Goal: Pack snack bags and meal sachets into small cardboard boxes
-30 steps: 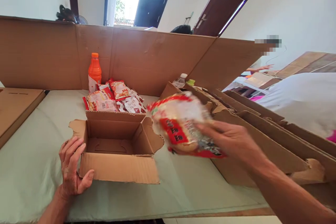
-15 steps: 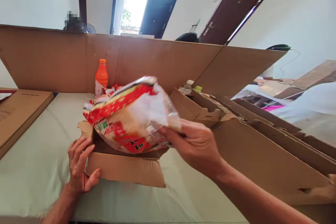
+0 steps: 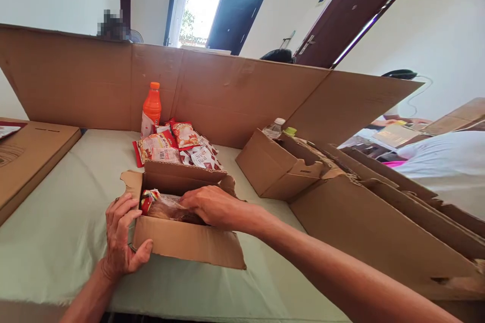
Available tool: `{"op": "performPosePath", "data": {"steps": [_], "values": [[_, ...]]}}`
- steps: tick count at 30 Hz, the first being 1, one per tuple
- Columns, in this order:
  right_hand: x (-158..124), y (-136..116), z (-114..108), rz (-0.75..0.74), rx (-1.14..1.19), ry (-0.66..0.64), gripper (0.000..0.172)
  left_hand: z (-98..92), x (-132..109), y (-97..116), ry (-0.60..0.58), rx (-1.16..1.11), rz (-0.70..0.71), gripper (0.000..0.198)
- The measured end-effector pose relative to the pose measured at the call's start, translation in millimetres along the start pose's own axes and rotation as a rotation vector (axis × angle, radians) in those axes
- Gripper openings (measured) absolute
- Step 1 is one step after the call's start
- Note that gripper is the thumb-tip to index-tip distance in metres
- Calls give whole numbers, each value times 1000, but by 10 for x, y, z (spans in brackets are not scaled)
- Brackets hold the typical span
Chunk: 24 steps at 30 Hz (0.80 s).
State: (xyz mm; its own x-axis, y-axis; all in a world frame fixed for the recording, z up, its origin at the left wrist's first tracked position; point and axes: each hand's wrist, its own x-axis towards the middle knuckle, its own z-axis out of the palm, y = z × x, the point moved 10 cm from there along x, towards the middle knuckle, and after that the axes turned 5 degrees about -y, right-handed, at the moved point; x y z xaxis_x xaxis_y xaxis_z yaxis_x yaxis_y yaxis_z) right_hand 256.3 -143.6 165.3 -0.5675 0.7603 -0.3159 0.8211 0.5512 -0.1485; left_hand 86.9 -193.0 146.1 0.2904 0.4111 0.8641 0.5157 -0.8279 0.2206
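A small open cardboard box (image 3: 189, 245) stands on the pale green cloth. My left hand (image 3: 122, 237) grips its left front corner, fingers over the left wall and thumb on the front flap. My right hand (image 3: 212, 207) is inside the box, its fingers closed on the clear end of a food packet (image 3: 166, 208). This bag has red and yellow printing at its left end and lies low in the box. My right fingertips are partly hidden. Just behind the box lies a pile of red snack packets (image 3: 157, 144) and white-and-brown packets (image 3: 204, 156).
An orange drink bottle (image 3: 152, 108) stands behind the pile, before a cardboard screen (image 3: 242, 93). Divided cardboard boxes (image 3: 364, 222) fill the right side, with a clear bottle (image 3: 275, 127) in one. A flat carton (image 3: 41, 156) lies left. Another person's white clothing (image 3: 443, 161) shows far right.
My right hand has lowered the food packet from above the box down into it, uncovering the pile behind. My left hand keeps its grip on the box. The view has shifted slightly.
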Motion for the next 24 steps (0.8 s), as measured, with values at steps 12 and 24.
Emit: {"op": "performPosePath", "data": {"steps": [12, 24], "values": [[61, -24, 60, 101, -197, -92, 28, 3, 0, -2, -10, -17, -4, 43], [-1, -110, -208, 222, -205, 49, 21, 9, -11, 5, -17, -26, -22, 44]]}}
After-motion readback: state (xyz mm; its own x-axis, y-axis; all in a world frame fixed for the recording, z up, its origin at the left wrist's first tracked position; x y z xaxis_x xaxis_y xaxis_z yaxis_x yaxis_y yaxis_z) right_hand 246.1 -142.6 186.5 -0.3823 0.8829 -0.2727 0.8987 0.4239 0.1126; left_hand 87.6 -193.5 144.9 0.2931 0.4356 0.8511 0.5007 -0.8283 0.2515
